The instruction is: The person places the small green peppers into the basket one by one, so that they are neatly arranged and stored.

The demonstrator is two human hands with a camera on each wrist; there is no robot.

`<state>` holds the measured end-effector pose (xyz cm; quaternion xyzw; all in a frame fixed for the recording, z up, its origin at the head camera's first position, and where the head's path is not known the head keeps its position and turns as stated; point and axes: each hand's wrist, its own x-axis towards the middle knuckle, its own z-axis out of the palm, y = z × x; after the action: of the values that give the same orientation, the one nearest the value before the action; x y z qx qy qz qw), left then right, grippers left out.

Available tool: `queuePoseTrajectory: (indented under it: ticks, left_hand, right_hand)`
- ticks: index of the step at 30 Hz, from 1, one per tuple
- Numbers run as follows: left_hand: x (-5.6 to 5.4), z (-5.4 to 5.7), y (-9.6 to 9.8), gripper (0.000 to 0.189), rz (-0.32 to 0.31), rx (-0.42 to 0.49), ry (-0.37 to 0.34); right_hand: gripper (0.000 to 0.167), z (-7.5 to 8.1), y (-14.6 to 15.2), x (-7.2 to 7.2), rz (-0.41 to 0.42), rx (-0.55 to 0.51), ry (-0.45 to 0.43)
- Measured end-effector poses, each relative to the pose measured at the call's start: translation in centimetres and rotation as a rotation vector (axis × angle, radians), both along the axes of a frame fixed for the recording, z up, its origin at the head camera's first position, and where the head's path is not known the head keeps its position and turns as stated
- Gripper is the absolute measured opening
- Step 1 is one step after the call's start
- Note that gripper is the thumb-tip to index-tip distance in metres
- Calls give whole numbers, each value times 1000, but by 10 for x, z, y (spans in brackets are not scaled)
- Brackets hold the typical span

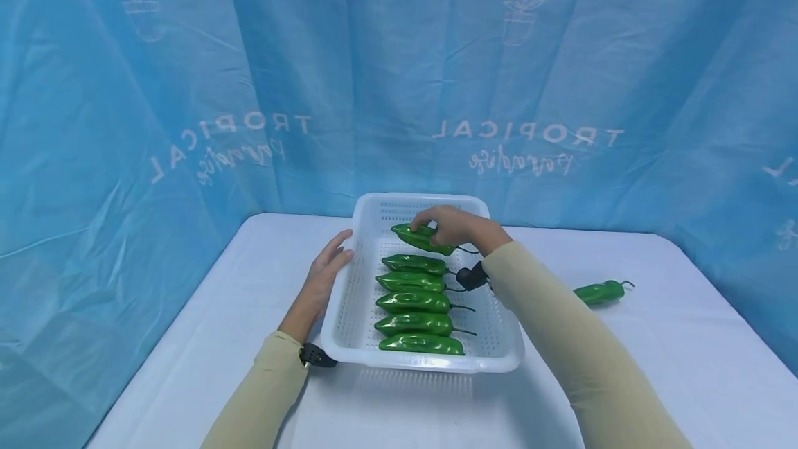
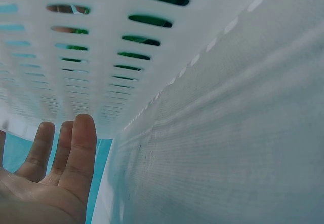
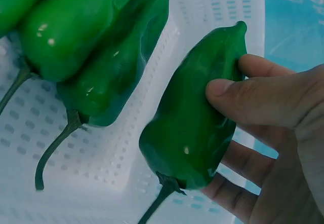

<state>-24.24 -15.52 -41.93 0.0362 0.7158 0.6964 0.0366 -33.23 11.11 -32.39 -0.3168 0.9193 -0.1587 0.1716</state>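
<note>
My right hand (image 1: 450,225) pinches a green chili pepper (image 3: 190,110) between thumb and fingers, over the far end of a white plastic basket (image 1: 339,310). Its stem points to the right in the head view. Below it in the basket, several more green peppers (image 1: 414,302) lie side by side in a row, tips to the left. My left hand (image 1: 324,270) is at the basket's left side, fingers extended and fingertips right at the rim. In the left wrist view, the fingers (image 2: 81,158) stand straight beside the slotted basket wall (image 2: 101,41).
One more green pepper (image 1: 603,292) lies on the white-covered table (image 1: 399,414) to the right, partly hidden by my right sleeve (image 1: 561,324). A blue printed curtain (image 1: 399,75) hangs close behind the table and along its sides.
</note>
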Motion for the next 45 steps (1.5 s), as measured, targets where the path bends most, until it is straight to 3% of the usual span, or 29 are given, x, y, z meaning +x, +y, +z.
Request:
queuePoseTrajectory:
  ticks: [15,27,45]
  left_hand:
    - [-1,2,6,54,-6,23,-2]
    - [-1,8,6,53,-5,5,15]
    - [-1,0,1,56,19,5,-2]
  right_hand:
    - [55,-26,-4,-14,-103,-48,-98]
    - [56,-30,-9,-15,-135,6,-99]
    - [57,-36,-18,-15,-147,10,-148]
